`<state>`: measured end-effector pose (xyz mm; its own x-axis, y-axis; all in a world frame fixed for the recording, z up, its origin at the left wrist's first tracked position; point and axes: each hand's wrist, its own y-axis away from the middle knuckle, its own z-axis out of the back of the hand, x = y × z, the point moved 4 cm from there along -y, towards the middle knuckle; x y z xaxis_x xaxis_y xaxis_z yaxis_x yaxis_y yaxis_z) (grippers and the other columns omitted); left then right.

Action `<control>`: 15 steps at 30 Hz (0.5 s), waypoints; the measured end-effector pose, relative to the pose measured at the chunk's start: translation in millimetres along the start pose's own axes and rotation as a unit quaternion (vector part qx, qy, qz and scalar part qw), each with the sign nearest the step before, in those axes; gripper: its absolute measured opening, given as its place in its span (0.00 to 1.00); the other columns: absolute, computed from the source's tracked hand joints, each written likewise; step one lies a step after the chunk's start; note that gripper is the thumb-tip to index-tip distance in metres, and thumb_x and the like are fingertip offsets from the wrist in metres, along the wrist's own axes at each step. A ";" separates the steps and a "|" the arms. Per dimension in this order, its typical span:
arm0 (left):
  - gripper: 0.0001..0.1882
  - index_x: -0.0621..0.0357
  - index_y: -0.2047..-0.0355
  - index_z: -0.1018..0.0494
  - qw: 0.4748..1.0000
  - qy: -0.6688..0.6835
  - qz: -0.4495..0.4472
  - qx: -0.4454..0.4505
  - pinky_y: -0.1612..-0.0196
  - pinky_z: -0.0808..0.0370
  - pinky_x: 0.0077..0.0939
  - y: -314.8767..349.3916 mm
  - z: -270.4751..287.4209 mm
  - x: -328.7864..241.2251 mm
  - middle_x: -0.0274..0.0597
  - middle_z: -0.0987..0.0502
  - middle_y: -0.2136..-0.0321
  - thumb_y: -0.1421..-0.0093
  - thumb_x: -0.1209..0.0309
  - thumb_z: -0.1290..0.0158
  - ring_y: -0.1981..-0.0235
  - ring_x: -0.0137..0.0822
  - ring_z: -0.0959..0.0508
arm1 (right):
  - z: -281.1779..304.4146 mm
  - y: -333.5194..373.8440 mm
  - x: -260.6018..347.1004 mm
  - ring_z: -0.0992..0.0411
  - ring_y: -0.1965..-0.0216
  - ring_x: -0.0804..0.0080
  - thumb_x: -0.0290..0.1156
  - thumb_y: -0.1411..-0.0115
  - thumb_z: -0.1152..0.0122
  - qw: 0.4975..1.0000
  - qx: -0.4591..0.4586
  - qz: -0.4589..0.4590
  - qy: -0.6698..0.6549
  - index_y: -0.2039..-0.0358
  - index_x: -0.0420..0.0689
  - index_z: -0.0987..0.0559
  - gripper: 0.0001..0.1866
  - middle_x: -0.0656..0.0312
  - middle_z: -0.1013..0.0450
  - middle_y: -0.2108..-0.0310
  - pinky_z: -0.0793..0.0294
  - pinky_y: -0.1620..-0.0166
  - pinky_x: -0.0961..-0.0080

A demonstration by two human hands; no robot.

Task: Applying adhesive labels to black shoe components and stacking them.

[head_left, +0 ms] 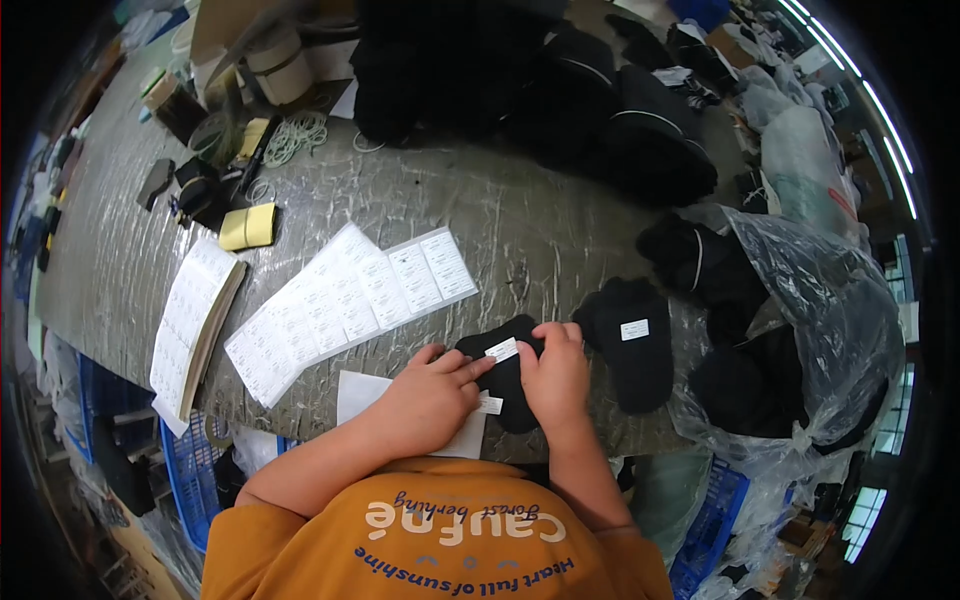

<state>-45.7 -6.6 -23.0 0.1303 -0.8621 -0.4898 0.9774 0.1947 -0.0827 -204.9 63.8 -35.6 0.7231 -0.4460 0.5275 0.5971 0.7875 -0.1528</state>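
Observation:
Beneath my hands lies a black, foot-shaped fabric piece, apparently a folded sock. My left hand reaches over it from the left, its fingertips closed on the lower left end of a small white label. At the label's other end is the thumb of my right hand, its fingers bent at the piece's upper edge. A second white label shows just below my left fingers; whether they hold it is hidden. To the right rests another black foot-shaped piece bearing a white label.
Printed label sheets and a thick label stack lie left; white paper sits under my left forearm. Bundled black goods are piled at the back. A clear plastic bag holds more at right. Rubber bands lie far left.

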 end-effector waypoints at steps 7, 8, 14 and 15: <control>0.08 0.66 0.66 0.26 0.984 0.112 0.112 -0.076 0.49 0.33 0.43 13.5 34.6 28.6 0.51 0.24 0.54 0.43 0.73 0.48 0.56 0.51 0.27 | 56.9 -3.1 -1.4 0.31 0.78 0.70 0.23 0.46 0.37 0.976 0.036 -0.076 -0.202 0.70 0.41 0.28 0.07 0.61 0.29 0.80 0.32 0.72 0.73; 0.08 0.66 0.64 0.25 0.980 0.109 0.142 -0.083 0.50 0.32 0.44 16.1 41.5 38.3 0.52 0.23 0.56 0.42 0.74 0.49 0.57 0.52 0.26 | 72.0 -6.9 -6.4 0.36 0.80 0.84 0.19 0.47 0.37 0.960 0.034 -0.112 -0.255 0.72 0.40 0.28 0.07 0.68 0.33 0.82 0.36 0.75 0.81; 0.09 0.68 0.63 0.27 0.954 0.103 0.248 -0.133 0.52 0.29 0.40 8.9 58.3 77.5 0.59 0.24 0.59 0.41 0.75 0.48 0.57 0.57 0.27 | 153.0 -25.4 -81.0 0.26 0.65 0.56 0.28 0.51 0.32 0.983 -0.172 -0.059 -0.006 0.63 0.41 0.25 0.15 0.55 0.26 0.66 0.27 0.60 0.66; 0.10 0.67 0.61 0.28 0.956 0.047 0.238 -0.163 0.50 0.30 0.40 12.3 57.0 83.6 0.59 0.25 0.55 0.42 0.75 0.48 0.55 0.57 0.28 | 164.5 -19.5 -94.1 0.27 0.63 0.54 0.29 0.51 0.31 0.978 -0.172 -0.107 0.043 0.62 0.42 0.24 0.16 0.55 0.27 0.64 0.28 0.59 0.64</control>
<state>-13.2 -102.9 -15.5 0.5165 -0.5962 -0.6146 0.7051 0.7034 -0.0898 -341.7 160.4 55.2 0.5865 -0.6312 0.5076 0.8089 0.4884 -0.3274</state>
